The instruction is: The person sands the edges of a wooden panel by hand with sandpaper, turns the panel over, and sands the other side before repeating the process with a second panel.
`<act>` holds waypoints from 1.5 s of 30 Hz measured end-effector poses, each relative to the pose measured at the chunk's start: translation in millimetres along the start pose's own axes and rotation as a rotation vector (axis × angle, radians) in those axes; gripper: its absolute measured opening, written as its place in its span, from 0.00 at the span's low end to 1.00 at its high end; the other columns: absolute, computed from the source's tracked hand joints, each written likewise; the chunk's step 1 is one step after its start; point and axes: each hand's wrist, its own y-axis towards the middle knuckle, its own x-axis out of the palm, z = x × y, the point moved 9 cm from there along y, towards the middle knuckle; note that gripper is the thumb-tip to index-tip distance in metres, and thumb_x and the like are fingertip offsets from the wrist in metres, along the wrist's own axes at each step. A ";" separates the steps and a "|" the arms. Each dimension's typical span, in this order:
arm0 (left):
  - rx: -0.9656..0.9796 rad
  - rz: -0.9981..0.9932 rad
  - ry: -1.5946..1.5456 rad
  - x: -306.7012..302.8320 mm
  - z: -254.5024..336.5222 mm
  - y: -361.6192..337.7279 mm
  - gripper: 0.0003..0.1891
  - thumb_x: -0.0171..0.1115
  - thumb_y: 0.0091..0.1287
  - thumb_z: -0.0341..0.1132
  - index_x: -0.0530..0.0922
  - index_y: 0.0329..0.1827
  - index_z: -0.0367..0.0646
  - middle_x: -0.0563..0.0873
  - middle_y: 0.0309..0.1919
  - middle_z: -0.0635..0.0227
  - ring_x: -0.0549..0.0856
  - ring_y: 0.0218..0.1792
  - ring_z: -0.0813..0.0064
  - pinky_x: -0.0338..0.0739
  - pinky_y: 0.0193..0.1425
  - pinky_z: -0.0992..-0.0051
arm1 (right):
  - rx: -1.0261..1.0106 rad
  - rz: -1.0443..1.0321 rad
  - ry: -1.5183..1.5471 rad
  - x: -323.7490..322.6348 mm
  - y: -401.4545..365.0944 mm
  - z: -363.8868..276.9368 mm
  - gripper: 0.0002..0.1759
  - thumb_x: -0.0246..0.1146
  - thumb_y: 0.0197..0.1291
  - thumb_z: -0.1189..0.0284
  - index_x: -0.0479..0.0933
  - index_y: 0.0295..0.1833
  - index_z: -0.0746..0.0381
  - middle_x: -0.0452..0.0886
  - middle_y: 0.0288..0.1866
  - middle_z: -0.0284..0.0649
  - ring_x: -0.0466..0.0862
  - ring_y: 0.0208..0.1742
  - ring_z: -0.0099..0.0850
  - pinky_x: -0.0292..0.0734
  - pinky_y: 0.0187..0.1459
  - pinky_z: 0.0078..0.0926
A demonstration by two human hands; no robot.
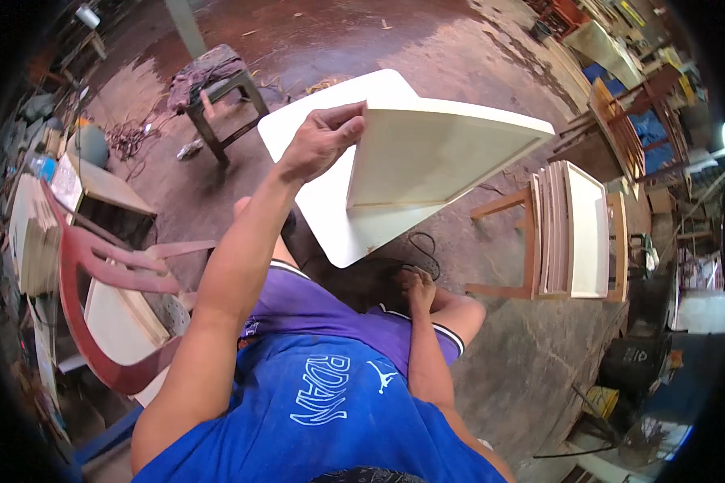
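My left hand (324, 143) grips the upper left edge of a pale framed panel (451, 149), thumb on one side and fingers behind. The panel stands tilted on edge, its recessed face toward me. Beneath it lies a white board (330, 217) with rounded corners, partly hidden by the panel. Close to my bent knee, my right hand (416, 288) is low with its fingers curled in. Something dark is at those fingers, near a black cord (428, 244); its kind does not show clearly.
Several framed panels (586, 233) rest upright on a wooden stand (532, 241) at right. A red plastic chair (76, 298) is close on my left. Further off is a stool (229, 88) bearing a crumpled cloth (205, 74). Stacked boards (36, 241) line the far left.
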 end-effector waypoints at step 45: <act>-0.432 0.588 1.338 -214.7 -108.3 -99.1 0.26 0.53 0.82 0.52 0.83 0.64 0.37 0.91 0.50 0.44 0.90 0.54 0.50 0.79 0.61 0.58 | -0.817 0.195 -0.494 23.1 -45.6 -174.5 0.16 0.65 0.66 0.80 0.84 0.59 0.62 0.85 0.55 0.46 0.81 0.55 0.47 0.80 0.58 0.42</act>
